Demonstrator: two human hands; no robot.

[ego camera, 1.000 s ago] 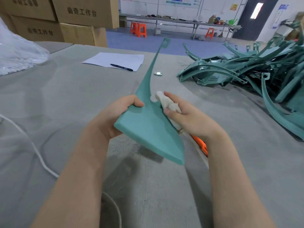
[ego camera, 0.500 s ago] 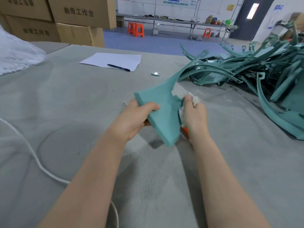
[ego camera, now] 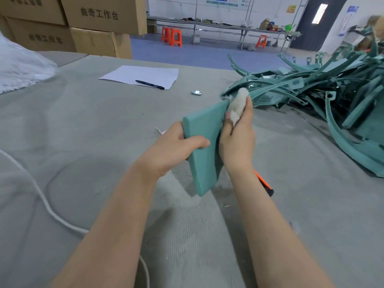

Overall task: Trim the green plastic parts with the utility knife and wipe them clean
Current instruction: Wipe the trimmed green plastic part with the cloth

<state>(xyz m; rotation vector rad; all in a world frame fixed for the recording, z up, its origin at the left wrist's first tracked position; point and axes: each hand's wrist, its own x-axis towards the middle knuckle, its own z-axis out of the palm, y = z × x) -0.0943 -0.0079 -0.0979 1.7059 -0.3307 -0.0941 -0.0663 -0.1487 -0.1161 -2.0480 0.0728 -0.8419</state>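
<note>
The left hand (ego camera: 176, 151) grips the green plastic part (ego camera: 202, 150) at its near-left edge, thumb curled over the front face and fingers wrapped behind. It holds the part raised above the grey surface (ego camera: 83, 125), broad face toward the camera. The step in hand looks to be wiping, so this grip needs to be firm enough that the part does not twist under the rubbing.

To its right, the right hand (ego camera: 239, 142) has its fingers closed round a white cloth (ego camera: 239, 104), pressed to the part's upper right edge. Wiping well would mean 1 steady pass along that whole edge, then across the face, with the left hand turning the part to reach the back.

The utility knife (ego camera: 265, 182), orange and black, lies on the surface behind the right forearm, in neither hand. Further right, the pile of green parts (ego camera: 311, 88) rests on the surface, apart from both hands.
</note>
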